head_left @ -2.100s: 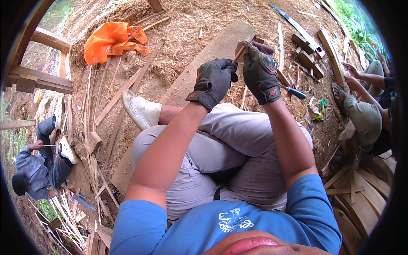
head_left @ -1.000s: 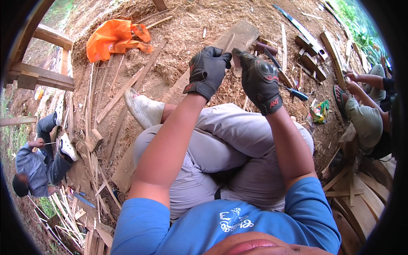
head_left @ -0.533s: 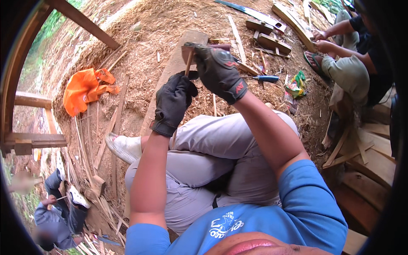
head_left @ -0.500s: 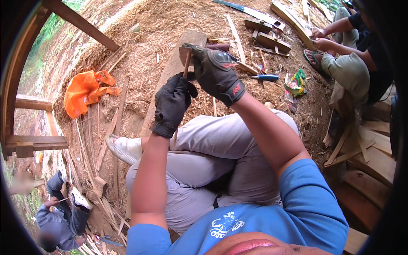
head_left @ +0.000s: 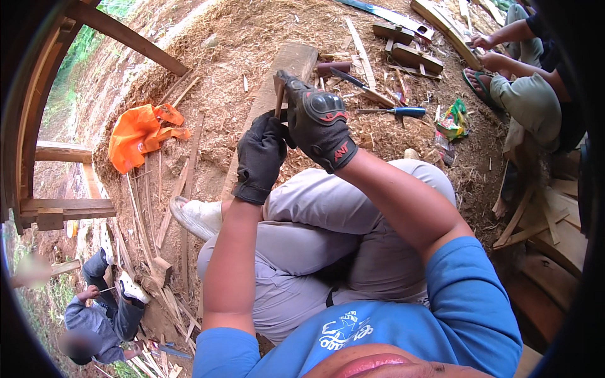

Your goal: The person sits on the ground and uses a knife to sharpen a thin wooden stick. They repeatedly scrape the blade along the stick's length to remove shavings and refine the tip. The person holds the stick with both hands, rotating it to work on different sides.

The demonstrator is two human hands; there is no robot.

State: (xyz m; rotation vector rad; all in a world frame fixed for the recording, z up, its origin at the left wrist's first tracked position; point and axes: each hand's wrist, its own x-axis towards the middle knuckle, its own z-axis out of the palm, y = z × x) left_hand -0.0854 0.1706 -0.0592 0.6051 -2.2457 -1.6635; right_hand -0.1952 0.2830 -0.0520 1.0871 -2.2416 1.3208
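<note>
Both my hands wear black gloves and meet in front of my crossed legs, over a wooden plank. My left hand is closed round a thin wooden stick that points up and away from me. Just to its right, my right hand is bent over the stick's upper end, fingers closed. A small reddish-brown sheet is pinched there against the stick, now mostly hidden by the glove. The stick's lower part is hidden behind my left hand and forearm.
Beyond my hands lie a brown roll, a knife, a blue-handled tool, wooden planes and a saw. An orange cloth lies left. Co-workers sit at right and lower left.
The right hand has slid slightly down the stick toward the left hand, covering more of the reddish-brown sheet. The stick has tilted so less of it shows. The whole view has shifted a little.
</note>
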